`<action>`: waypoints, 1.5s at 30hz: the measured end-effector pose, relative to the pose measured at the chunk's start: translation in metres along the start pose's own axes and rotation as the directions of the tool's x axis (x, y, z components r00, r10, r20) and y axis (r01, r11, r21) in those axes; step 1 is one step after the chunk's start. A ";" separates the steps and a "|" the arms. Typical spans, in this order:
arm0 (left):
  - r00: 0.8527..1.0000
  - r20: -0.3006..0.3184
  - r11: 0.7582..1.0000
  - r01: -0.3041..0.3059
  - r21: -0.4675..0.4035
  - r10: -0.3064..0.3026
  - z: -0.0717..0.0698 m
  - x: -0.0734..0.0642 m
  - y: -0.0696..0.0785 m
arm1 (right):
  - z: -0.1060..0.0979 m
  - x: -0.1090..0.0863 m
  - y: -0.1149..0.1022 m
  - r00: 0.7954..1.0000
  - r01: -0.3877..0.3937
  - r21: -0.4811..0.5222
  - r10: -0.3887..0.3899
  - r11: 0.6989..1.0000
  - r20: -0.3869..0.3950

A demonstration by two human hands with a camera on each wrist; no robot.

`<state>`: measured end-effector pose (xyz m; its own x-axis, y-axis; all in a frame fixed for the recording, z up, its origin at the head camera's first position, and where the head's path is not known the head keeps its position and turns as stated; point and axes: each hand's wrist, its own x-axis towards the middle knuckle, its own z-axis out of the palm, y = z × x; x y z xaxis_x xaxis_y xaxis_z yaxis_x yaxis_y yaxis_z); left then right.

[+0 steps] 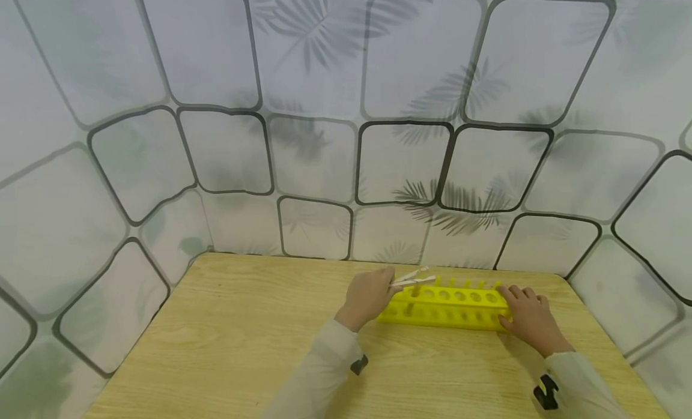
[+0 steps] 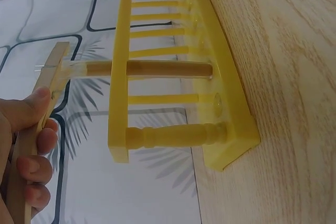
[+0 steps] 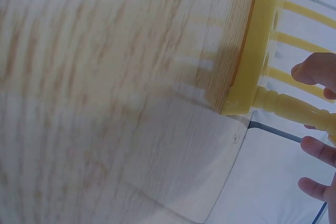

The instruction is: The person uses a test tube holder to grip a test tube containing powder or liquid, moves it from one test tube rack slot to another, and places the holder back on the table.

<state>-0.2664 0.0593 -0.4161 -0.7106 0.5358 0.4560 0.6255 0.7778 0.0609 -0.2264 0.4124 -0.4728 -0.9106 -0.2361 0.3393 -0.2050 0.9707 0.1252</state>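
My left hand (image 1: 369,296) grips a wooden test tube clamp (image 2: 56,56) by its handle, thumb on one side and fingers curled on the other. The clamp's far end is at the clear neck of a test tube (image 2: 163,69) with brown contents. This tube stands through a hole near the left end of a yellow test tube rack (image 1: 443,319), its bottom down at the lower plate. At the rack's right end, my right hand (image 1: 532,320) holds on, with the thumb in front and fingers over the top; its lower fingers extend past the end post (image 3: 289,104).
The rack stands on a wood-grain table (image 1: 238,335), towards its back right. Thin yellow pegs (image 1: 467,283) rise in a row along the rack's back. A pale patterned wall covering (image 1: 316,227) encloses the table at the back and sides.
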 end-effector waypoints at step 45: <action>1.000 -0.006 1.000 0.001 0.008 -0.001 0.017 -0.010 -0.003 | -0.005 0.001 -0.004 1.000 -0.012 0.014 0.012 1.000 0.008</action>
<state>-0.2663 0.0573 -0.4358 -0.7094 0.5332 0.4609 0.6222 0.7810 0.0541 -0.2243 0.4081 -0.4683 -0.9157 -0.2237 0.3338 -0.1988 0.9741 0.1075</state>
